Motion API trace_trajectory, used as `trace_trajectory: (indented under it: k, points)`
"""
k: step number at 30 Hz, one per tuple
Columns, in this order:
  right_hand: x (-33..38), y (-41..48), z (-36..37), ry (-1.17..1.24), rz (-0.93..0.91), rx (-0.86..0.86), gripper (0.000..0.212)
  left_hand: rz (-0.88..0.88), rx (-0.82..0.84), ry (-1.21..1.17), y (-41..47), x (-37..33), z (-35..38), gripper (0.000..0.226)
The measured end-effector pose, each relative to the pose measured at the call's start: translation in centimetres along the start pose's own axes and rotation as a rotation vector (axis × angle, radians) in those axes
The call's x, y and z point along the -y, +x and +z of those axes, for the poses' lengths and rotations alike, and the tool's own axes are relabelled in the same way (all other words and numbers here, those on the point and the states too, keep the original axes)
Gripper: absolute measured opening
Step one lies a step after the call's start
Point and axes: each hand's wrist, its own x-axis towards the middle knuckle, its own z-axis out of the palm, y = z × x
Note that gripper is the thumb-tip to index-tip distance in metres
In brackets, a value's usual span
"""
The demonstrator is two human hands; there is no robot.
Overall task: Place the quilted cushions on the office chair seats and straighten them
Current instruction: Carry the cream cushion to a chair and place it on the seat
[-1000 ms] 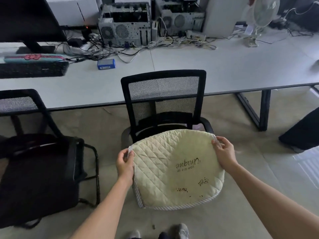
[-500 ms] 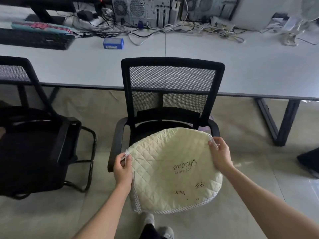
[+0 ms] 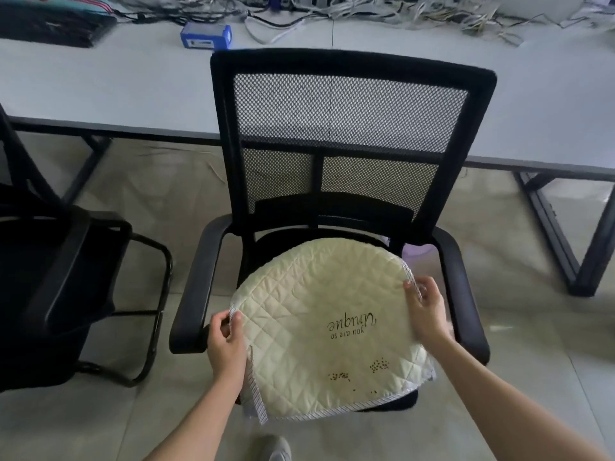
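We pinch the quilted cushion (image 3: 319, 327) over the office chair (image 3: 349, 134) seat | left hand (image 3: 226, 341) pinching its 9 o'clock edge | right hand (image 3: 427, 311) pinching 3 o'clock.

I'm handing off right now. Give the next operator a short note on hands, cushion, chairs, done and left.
Left hand pinches the quilted cushion at its left edge; right hand grips its right edge.
Cushion is over the mesh-back office chair seat, between the armrests, front edge overhanging.
Done: cushion brought to the seat.
Left: release, straighten it. The second chair on the left shows no cushion.
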Motion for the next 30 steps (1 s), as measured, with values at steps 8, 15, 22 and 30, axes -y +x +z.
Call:
trace_trajectory:
  k: [8,15,22,30]
  points:
    - [-8.0,2.3,3.1,-0.076,0.107,-0.006,0.02,-0.106,-0.014,0.205,3.1,6.6,2.6,0.026]
    - [-11.2,2.7,3.2,-0.266,0.231,0.034,0.025,-0.184,-0.046,0.404,4.5,9.6,2.5,0.026]
    - [-9.0,2.9,4.7,-0.779,-0.116,0.07,0.056,0.041,-0.07,0.603,3.3,8.4,3.8,0.042]
    - [-7.6,5.6,11.1,-0.953,-0.377,0.367,0.066,0.367,0.331,1.04,5.9,6.9,9.2,0.064]
